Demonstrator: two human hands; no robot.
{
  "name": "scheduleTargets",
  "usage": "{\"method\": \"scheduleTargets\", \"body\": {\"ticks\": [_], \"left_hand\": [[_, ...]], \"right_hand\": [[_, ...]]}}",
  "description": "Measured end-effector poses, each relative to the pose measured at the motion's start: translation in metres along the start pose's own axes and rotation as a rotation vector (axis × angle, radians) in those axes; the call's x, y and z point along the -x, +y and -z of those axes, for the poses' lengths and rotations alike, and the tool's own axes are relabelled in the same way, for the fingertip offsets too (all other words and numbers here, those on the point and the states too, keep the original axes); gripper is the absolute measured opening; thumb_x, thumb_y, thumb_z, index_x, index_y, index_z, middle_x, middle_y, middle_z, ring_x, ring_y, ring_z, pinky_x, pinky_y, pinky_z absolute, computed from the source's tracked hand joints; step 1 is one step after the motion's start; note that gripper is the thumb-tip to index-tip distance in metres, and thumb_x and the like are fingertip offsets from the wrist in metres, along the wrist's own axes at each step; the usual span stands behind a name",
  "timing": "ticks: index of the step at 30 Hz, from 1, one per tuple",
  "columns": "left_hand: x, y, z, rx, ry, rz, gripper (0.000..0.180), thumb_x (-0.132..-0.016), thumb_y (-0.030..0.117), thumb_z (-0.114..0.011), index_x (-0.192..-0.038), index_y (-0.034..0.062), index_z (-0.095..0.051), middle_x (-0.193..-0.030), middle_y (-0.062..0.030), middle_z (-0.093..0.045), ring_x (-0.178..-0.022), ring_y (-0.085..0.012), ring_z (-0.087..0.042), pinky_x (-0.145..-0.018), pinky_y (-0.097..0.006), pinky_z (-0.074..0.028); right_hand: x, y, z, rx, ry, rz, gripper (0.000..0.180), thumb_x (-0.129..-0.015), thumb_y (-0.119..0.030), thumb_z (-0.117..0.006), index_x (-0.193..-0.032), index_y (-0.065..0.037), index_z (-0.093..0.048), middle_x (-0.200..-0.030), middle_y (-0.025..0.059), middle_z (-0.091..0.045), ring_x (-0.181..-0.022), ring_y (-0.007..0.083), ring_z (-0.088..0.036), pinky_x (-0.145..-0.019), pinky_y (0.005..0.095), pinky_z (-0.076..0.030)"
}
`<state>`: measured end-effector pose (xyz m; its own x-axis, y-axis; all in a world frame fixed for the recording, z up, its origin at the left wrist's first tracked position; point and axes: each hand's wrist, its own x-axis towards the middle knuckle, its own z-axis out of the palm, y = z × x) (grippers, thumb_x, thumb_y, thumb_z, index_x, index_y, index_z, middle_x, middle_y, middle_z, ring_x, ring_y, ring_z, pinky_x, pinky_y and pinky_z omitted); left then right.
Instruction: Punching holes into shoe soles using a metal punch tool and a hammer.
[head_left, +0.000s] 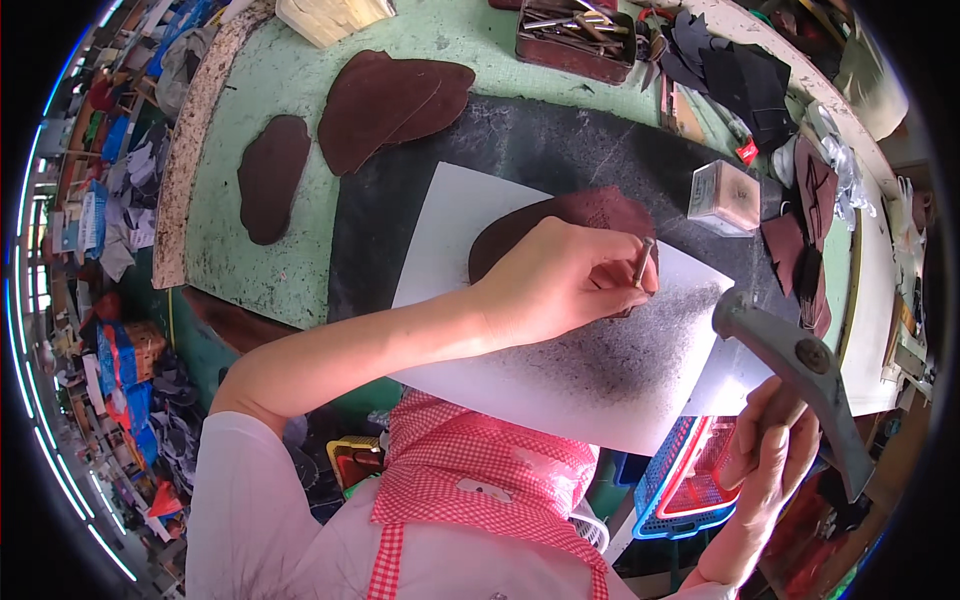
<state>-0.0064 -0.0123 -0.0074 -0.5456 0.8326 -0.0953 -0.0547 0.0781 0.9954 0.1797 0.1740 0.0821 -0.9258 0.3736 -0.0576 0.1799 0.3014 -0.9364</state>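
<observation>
My left hand [560, 278] is closed around a thin metal punch [644, 256], which stands nearly upright over the right part of a dark brown leather piece [605, 207]. The leather lies on a white sheet [432, 245] strewn with dark specks, and the hand covers part of it. To the right, my right hand [770, 450] grips a hammer [815, 370] by its handle. The hammer's metal head is raised near the sheet's right corner, apart from the punch. Whether the punch tip touches the leather is hidden by my fingers.
Beneath the sheet is a black slab [400, 205] on a green tabletop [215, 215]. More brown leather pieces [375, 105] lie at the far left. A clear box [722, 198], a tin of metal tools [575, 42] and black scraps [745, 85] stand around the far right. Plastic baskets [690, 480] sit below the edge.
</observation>
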Motion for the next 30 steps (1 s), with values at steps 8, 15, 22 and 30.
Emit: {"method": "scheduleTargets", "body": {"ticks": [8, 15, 22, 30], "left_hand": [[0.003, 0.008, -0.005, -0.347, 0.014, -0.197, 0.011, -0.085, 0.009, -0.069, -0.095, 0.0037, -0.067, -0.090, -0.0051, -0.070, -0.078, -0.0109, -0.069, -0.069, -0.024, -0.055], [0.001, 0.000, 0.004, -0.359, -0.011, -0.240, 0.010, -0.087, 0.005, -0.066, -0.097, 0.0020, -0.067, -0.091, -0.0048, -0.070, -0.082, -0.0111, -0.068, -0.074, -0.024, -0.055], [0.000, 0.004, 0.012, 0.028, -0.091, 0.062, 0.015, -0.091, 0.003, -0.061, -0.104, -0.0034, -0.064, -0.099, -0.0065, -0.068, -0.094, -0.0109, -0.065, -0.087, -0.024, -0.053], [0.009, -0.007, 0.008, -0.073, -0.036, -0.046, 0.013, -0.089, 0.007, -0.065, -0.099, 0.0003, -0.067, -0.093, -0.0059, -0.070, -0.084, -0.0114, -0.069, -0.077, -0.024, -0.055]], "right_hand": [[-0.002, 0.003, 0.022, -0.090, -0.087, 0.033, 0.051, -0.093, -0.044, -0.057, -0.107, 0.005, -0.052, -0.068, 0.0072, -0.051, -0.052, 0.0097, -0.047, -0.048, 0.0219, -0.037], [-0.011, -0.008, -0.019, 0.157, 0.048, -0.044, 0.052, -0.098, -0.044, -0.047, -0.121, 0.002, -0.047, -0.069, 0.0001, -0.044, -0.054, 0.0024, -0.032, -0.049, 0.0181, -0.021], [-0.018, -0.016, -0.005, 0.082, 0.188, 0.054, 0.060, -0.094, -0.055, -0.050, -0.096, 0.005, -0.045, -0.061, 0.0033, -0.041, -0.047, 0.0052, -0.033, -0.044, 0.0180, -0.023], [-0.012, -0.021, -0.019, -0.030, 0.073, 0.033, 0.056, -0.096, -0.044, -0.053, -0.112, 0.009, -0.047, -0.063, 0.0070, -0.050, -0.051, 0.0084, -0.051, -0.051, 0.0172, -0.044]]}}
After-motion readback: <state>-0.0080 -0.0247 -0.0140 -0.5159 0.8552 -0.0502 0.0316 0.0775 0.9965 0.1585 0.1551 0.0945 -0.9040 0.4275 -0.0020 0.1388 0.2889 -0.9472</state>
